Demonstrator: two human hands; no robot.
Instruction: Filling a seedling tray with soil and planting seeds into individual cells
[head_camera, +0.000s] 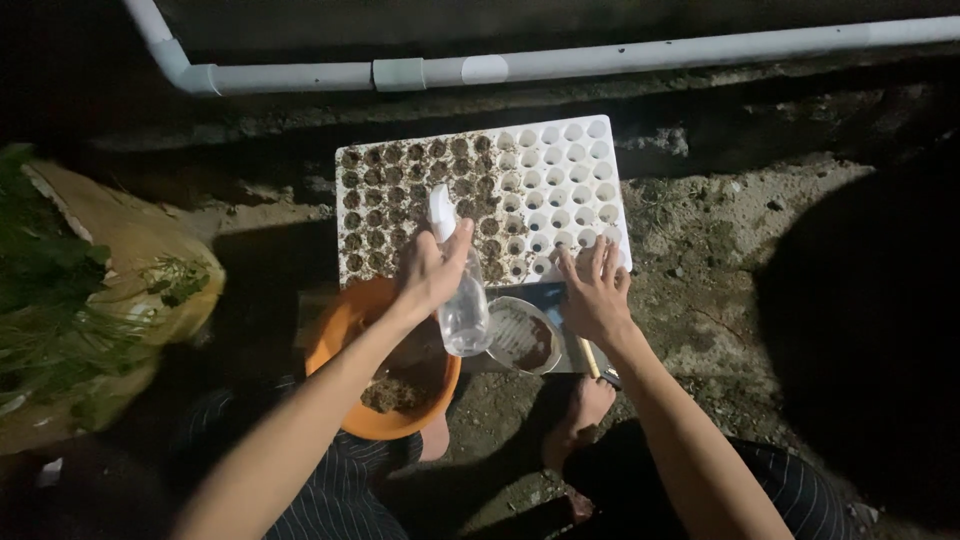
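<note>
The left hand (432, 272), fingers clamped on a clear spray bottle (462, 300), aims its nozzle over the white seed tray (590, 180) lying on the ground, while the right hand (596, 296), fingers apart, steadies the tray's near edge.

The left hand (430, 272) covers the neck of the clear plastic spray bottle (462, 310) — its trigger unseen — while the forearm hides much of the round orange plastic basin (345, 320), and the long white plastic pipe (600, 62) runs off both edges.
</note>
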